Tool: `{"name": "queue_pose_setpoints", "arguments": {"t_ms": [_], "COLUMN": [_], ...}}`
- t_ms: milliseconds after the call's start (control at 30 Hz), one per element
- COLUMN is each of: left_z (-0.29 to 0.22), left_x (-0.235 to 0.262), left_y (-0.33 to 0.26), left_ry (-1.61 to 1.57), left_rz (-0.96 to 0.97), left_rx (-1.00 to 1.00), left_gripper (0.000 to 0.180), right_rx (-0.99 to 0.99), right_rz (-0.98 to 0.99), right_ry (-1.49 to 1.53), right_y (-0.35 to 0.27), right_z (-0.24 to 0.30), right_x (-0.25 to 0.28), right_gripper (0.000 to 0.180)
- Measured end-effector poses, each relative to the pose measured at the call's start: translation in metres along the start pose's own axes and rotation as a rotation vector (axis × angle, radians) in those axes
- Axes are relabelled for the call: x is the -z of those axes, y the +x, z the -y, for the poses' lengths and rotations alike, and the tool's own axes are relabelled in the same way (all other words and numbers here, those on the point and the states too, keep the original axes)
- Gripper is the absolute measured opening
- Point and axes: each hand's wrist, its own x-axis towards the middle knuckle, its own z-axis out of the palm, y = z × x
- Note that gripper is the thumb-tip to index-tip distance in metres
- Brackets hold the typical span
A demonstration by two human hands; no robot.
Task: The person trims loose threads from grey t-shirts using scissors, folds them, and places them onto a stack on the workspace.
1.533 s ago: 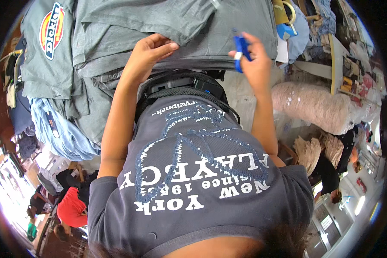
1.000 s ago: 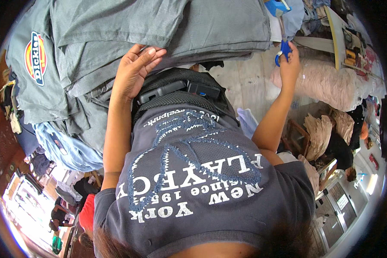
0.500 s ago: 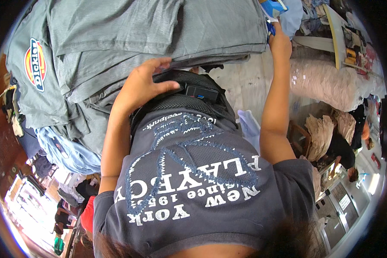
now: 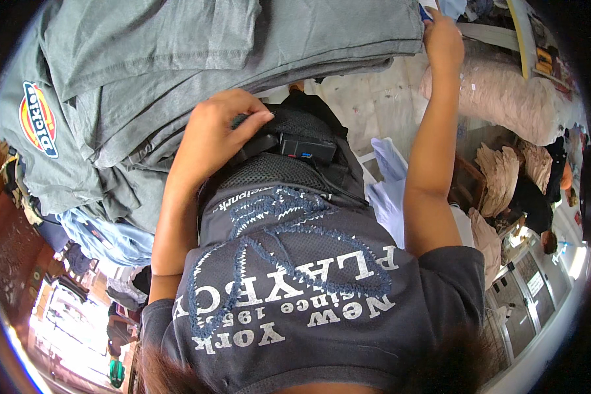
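My left hand (image 4: 220, 128) hovers over my waist, by the near edge of a thick stack of grey garments (image 4: 144, 79). Its fingers are curled, their tips close to the thumb, and the loop between shows nothing held. At the stack's far right corner my right hand (image 4: 445, 43) is closed by a small blue-and-white thing (image 4: 428, 12), mostly cut off by the top of the picture; its kind cannot be told. A colourful round-topped patch (image 4: 38, 119) sits on a grey garment at the left. Around my waist is a black mesh pouch with a small black box (image 4: 307, 148).
Light blue folded cloth (image 4: 105, 236) lies below the stack at the left. White cloth (image 4: 387, 190) hangs by my right side. A large plastic-wrapped bundle (image 4: 492, 92) and beige cloth heaps (image 4: 496, 172) stand at the right. Another person (image 4: 532, 207) bends over farther right.
My left hand's spread fingers have curled in toward the thumb. My right hand has shifted up and to the right. The view has moved, so less of the blue-and-white thing shows.
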Motion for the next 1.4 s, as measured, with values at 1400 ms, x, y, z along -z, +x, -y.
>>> {"name": "queue_pose_setpoints", "arguments": {"t_ms": [1400], "left_z": [0.092], "left_x": [0.117], "left_y": [-0.068], "left_ry": [0.774], "left_rz": [-0.707], "left_rx": [0.012], "left_gripper": [0.038], "right_rx": [0.158], "right_rz": [-0.082], "right_ry": [1.595], "right_y": [-0.019], "right_z": [-0.008], "right_x": [0.107], "right_gripper": [0.023]}}
